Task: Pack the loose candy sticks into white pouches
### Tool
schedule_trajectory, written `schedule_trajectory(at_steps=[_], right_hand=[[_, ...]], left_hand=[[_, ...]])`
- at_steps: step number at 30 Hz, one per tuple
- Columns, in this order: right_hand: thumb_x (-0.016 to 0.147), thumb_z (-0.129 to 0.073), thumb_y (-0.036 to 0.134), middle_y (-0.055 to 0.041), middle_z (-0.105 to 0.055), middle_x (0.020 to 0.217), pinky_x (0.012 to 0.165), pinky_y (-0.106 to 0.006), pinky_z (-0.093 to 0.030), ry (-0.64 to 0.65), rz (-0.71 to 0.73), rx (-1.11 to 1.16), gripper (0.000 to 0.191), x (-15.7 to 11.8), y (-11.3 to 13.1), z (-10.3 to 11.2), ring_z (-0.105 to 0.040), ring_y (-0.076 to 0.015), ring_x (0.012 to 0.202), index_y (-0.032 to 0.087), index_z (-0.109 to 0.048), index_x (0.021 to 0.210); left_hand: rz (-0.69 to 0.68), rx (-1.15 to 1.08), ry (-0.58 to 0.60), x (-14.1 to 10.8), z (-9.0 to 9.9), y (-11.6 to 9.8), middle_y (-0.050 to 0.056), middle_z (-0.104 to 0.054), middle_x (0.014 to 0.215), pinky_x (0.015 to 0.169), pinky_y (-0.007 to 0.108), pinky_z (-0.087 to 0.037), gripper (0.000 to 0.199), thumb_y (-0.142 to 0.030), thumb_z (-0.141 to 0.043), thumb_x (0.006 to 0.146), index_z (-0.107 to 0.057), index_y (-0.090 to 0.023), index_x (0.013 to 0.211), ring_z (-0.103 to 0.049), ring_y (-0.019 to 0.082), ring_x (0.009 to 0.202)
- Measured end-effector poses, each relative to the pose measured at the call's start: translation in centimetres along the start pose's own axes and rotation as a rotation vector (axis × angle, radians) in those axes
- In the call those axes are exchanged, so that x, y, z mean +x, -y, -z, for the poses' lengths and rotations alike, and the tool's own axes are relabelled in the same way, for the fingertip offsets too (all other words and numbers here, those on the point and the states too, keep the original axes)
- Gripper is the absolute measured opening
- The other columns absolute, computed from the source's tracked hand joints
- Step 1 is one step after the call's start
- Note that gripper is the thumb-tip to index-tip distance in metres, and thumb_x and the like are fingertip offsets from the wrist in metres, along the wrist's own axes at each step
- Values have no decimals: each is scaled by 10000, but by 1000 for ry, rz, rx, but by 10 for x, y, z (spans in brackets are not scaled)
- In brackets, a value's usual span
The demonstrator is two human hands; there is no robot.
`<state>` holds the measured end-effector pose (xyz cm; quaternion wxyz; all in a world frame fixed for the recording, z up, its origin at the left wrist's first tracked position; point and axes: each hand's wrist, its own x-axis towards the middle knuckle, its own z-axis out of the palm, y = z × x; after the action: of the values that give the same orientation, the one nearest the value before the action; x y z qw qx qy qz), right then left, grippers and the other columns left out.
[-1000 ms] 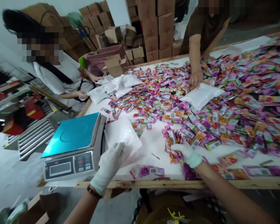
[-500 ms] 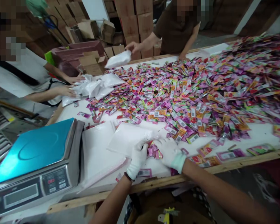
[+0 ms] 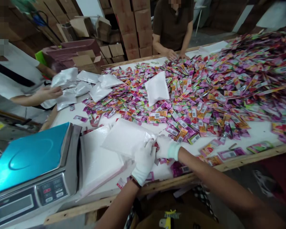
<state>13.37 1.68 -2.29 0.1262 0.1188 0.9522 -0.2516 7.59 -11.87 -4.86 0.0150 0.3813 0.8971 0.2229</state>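
Observation:
In a white glove, my left hand (image 3: 144,160) pinches the near edge of a white plastic bag (image 3: 126,136). The bag lies flat, its mouth turned toward my hands. My right hand (image 3: 164,147), gloved too, is closed around a few small printed packets (image 3: 156,146) right at that mouth. Fingers hide most of these packets and the exact opening. Under the bag, to the left, is a stack of flat white bags (image 3: 98,159). A big heap of colourful packets (image 3: 190,92) spreads beyond my hands.
A digital scale (image 3: 35,165) with a blue top stands at the left. One white pouch (image 3: 157,88) rests on the heap. More filled pouches (image 3: 85,82) lie by a co-worker's hand (image 3: 47,93). Another person's hands (image 3: 176,55) touch the far side. A wooden rail (image 3: 205,170) edges the table.
My right hand has moved left to the bag's mouth with packets. The pouch held by the person opposite now lies on the heap. The left co-worker's hand has shifted a pouch.

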Motion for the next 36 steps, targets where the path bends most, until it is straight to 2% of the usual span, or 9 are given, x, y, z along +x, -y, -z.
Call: schedule_trajectory(at_steps=[4,9,13,16,19,23,28,33,36], right_hand=[[746,-677,478,-143,-620,1208,930,-397,-459,-280,73,59,556,-25,-12,-16,-578,-296,1084,150,-601,1188],[772,-609,238,-159,-628,1081,882,-411,-467,-310,-75,171,296,-14,-11,-29,-589,-285,988,103,-612,1036],[774,-658,359,-87,-679,1054,917,-376,-484,-173,193,827,342,-6,-45,-5,-621,-248,1017,161,-652,1053],[864,-532,488,-93,-705,1078,890,-394,-522,-420,135,1242,410,-13,-75,8,-654,-255,1051,195,-660,1121],[881,-543,464,-97,-742,993,725,-360,-581,-581,63,999,369,-19,-84,10,-718,-240,895,203,-681,1101],[881,-644,297,-27,-762,838,681,-284,-591,-752,100,342,124,-12,-68,18,-724,-152,718,195,-715,890],[843,-599,188,15,-725,657,555,-220,-573,-863,40,183,175,11,-56,42,-675,-100,578,129,-683,701],[807,-557,190,65,-564,470,329,-164,-383,-461,78,961,123,0,-44,83,-488,-87,334,165,-668,851],[729,-610,205,105,-499,461,282,-164,-254,-402,46,1231,371,-9,-32,123,-360,-70,285,178,-610,1098]], left_hand=[[4,-114,8,-9,-5,7,93,-725,1058,827,325,-529,328,-228,-510,917,-662,-195,1206,-683,219,924],[27,-463,45,-10,2,-12,75,-744,1035,924,339,-509,228,-173,-544,830,-717,-190,976,-670,210,978],[397,-948,54,5,24,-9,-23,-610,570,516,230,-459,120,-280,-577,788,-640,-179,787,-554,113,504],[610,-1251,112,20,50,-5,-117,-346,385,349,186,-248,223,-410,-631,773,-560,-199,779,-300,62,300],[670,-1423,151,35,74,-14,-142,-281,385,335,173,-184,289,-447,-689,736,-511,-226,792,-220,51,290],[574,-1347,140,50,87,-39,-128,-296,405,336,184,-177,264,-440,-657,771,-513,-220,782,-234,52,302],[311,-1070,47,57,83,-43,-72,-458,465,343,213,-260,234,-384,-574,813,-523,-196,683,-383,75,334],[171,-814,-13,74,105,-33,-61,-459,445,398,192,-274,193,-250,-523,784,-536,-181,603,-383,62,389],[175,-767,-4,88,132,-39,-58,-432,400,382,194,-247,208,-217,-500,760,-512,-183,554,-362,63,358]])
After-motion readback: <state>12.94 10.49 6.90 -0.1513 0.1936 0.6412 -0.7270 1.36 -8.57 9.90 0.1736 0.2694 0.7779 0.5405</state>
